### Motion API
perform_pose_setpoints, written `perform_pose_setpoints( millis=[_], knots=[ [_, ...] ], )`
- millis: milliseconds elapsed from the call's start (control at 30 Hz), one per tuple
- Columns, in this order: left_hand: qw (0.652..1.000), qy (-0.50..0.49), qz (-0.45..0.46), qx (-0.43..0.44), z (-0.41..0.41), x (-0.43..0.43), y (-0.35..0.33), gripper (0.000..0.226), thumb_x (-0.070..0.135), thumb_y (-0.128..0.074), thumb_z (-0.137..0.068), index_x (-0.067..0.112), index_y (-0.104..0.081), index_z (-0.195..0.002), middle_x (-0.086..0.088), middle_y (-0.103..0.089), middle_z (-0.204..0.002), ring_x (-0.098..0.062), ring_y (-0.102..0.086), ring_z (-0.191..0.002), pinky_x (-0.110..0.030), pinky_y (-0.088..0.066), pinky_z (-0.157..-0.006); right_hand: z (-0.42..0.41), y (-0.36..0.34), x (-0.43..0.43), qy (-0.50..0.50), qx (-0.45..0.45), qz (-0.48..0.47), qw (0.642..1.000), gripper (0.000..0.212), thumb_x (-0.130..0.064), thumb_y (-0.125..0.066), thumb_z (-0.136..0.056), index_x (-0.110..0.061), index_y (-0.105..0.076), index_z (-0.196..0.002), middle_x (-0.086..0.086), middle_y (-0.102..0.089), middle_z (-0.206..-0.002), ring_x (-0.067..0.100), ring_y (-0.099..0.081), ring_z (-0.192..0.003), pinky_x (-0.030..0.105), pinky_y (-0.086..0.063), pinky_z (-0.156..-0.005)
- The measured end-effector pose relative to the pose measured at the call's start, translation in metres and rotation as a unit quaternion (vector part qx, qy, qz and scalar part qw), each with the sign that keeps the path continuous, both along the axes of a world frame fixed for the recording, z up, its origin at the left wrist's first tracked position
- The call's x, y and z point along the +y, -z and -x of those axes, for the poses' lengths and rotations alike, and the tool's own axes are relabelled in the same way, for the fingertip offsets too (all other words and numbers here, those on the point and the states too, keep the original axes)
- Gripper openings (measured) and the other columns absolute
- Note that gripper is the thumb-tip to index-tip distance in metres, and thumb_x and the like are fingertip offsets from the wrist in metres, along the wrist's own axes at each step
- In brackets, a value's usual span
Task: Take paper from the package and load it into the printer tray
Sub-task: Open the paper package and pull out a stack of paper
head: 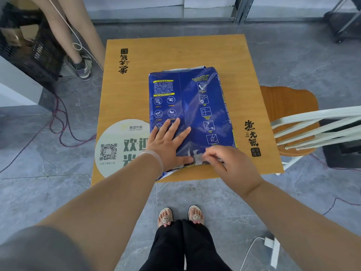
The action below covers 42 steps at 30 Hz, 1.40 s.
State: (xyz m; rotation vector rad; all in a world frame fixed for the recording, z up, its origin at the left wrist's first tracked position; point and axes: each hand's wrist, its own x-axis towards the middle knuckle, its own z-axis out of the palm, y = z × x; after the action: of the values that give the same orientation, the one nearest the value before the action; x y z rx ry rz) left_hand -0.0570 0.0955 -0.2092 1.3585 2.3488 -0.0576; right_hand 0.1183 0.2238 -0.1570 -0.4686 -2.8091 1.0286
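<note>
Head view, looking down. Blue paper pack point(192, 114) lying flat on a wooden table point(140, 90), long side running away from the camera, white icons and yellow text panels on its upper face. Near end of the pack at the table's near edge, wrapper there crumpled and partly torn, white showing through.

Left hand point(169, 141) spread flat on the near-left part of the pack, fingers straight and fanned, palm pressing down, gripping nothing. Clear bangle point(156, 159) around that wrist. Right hand point(227, 163) at the pack's near edge, fingers curled, fingertips pinching a pale flap point(198, 158) of wrapper just beside the left thumb; how firmly pinched, hard to say, since the knuckles cover the contact.

Round white sticker point(117, 147) with a QR code on the table, left of the pack, its right part tucked under the pack and the left wrist. Black printed characters along the table's left and right margins.

Wooden chair point(289, 106) with white slats just right of the table. Black crate point(29, 42) at upper left, another person's legs point(78, 36) beside it. Red cable point(62, 124) looping over the grey floor at left. Own sandalled feet point(180, 216) below the table edge.
</note>
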Motion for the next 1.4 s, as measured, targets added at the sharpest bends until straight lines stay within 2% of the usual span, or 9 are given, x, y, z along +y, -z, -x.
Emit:
perform_pose_setpoints(
  millis=[200,367,533,667,800,900,1067,1233,1400],
  knots=[
    [1.0,0.006,0.007,-0.007,0.002,0.0,0.001,0.093,0.084,-0.029,-0.07,0.047,0.019,-0.14,0.008,0.024,-0.156,-0.02,0.022,-0.143,-0.046,0.008,-0.117,-0.049,0.004,-0.024,-0.123,-0.005,-0.098,0.988,0.016,-0.021,-0.064,-0.084,-0.019,-0.072,-0.098,-0.004,-0.074,-0.084,0.017,-0.067,-0.074,0.031,-0.055,-0.07],
    [1.0,0.008,0.005,0.005,0.001,0.0,0.003,0.092,0.084,-0.027,-0.071,0.046,0.019,-0.141,0.007,0.023,-0.157,-0.021,0.021,-0.143,-0.046,0.007,-0.116,-0.072,0.026,-0.037,-0.103,-0.046,-0.098,0.989,0.029,-0.014,-0.066,-0.08,-0.021,-0.069,-0.109,-0.003,-0.069,-0.066,0.022,-0.062,-0.058,0.035,-0.056,-0.057],
    [1.0,0.006,0.006,0.006,0.001,-0.001,0.005,0.092,0.084,-0.028,-0.071,0.046,0.02,-0.14,0.007,0.023,-0.157,-0.021,0.021,-0.143,-0.046,0.007,-0.117,-0.075,0.05,-0.039,-0.189,-0.212,-0.092,0.955,0.061,-0.018,-0.039,-0.095,-0.039,-0.016,-0.147,0.0,-0.063,-0.086,0.02,-0.054,-0.083,0.035,-0.047,-0.078],
    [1.0,0.007,-0.001,0.011,0.001,0.0,0.005,0.092,0.083,-0.028,-0.072,0.045,0.019,-0.141,0.007,0.022,-0.157,-0.021,0.021,-0.143,-0.046,0.008,-0.116,-0.073,0.042,-0.04,-0.256,-0.237,-0.06,0.935,0.047,-0.029,-0.035,-0.095,-0.04,-0.032,-0.142,-0.002,-0.064,-0.088,0.018,-0.055,-0.083,0.03,-0.04,-0.075],
    [1.0,0.005,0.001,0.01,0.0,0.0,0.003,0.092,0.084,-0.028,-0.072,0.045,0.019,-0.141,0.006,0.022,-0.157,-0.021,0.021,-0.143,-0.046,0.007,-0.116,-0.054,0.01,-0.028,-0.104,-0.042,-0.05,0.992,0.026,-0.036,-0.043,-0.09,-0.035,-0.062,-0.108,-0.013,-0.062,-0.064,-0.001,-0.053,-0.056,0.019,-0.048,-0.057],
    [1.0,0.001,0.0,0.013,-0.001,0.001,-0.001,0.092,0.083,-0.029,-0.072,0.044,0.017,-0.142,0.006,0.02,-0.158,-0.022,0.019,-0.144,-0.047,0.005,-0.117,-0.022,-0.001,-0.006,0.015,0.042,-0.053,0.998,0.026,-0.035,-0.047,-0.092,-0.029,-0.06,-0.114,-0.014,-0.065,-0.087,-0.001,-0.056,-0.08,0.017,-0.05,-0.073],
    [0.997,-0.026,-0.065,0.012,-0.009,-0.003,-0.006,0.096,0.08,-0.039,-0.072,0.042,0.011,-0.145,0.005,0.01,-0.16,-0.019,0.011,-0.145,-0.046,0.001,-0.118,0.013,0.021,0.006,-0.015,-0.069,-0.152,0.986,0.052,-0.031,-0.059,-0.09,-0.025,-0.043,-0.139,0.001,-0.043,-0.145,0.02,-0.035,-0.135,0.035,-0.033,-0.107],
    [0.977,-0.074,-0.196,0.028,-0.031,-0.02,0.001,0.085,0.064,-0.057,-0.076,0.032,-0.021,-0.147,0.005,-0.024,-0.156,-0.017,-0.015,-0.145,-0.039,-0.002,-0.117,0.013,0.051,-0.008,-0.073,-0.106,-0.198,0.972,0.07,-0.049,-0.057,-0.085,-0.027,-0.029,-0.145,0.002,-0.025,-0.156,0.02,-0.013,-0.145,0.039,-0.007,-0.117],
    [0.979,-0.074,-0.187,0.031,-0.041,-0.028,0.012,0.077,0.055,-0.066,-0.074,0.037,-0.034,-0.142,0.007,-0.029,-0.154,-0.016,-0.019,-0.144,-0.037,0.001,-0.116,0.015,0.055,-0.008,-0.062,-0.089,-0.203,0.973,0.068,-0.04,-0.067,-0.082,-0.029,-0.037,-0.142,0.001,-0.032,-0.154,0.021,-0.021,-0.143,0.041,-0.012,-0.116]
  ],
)
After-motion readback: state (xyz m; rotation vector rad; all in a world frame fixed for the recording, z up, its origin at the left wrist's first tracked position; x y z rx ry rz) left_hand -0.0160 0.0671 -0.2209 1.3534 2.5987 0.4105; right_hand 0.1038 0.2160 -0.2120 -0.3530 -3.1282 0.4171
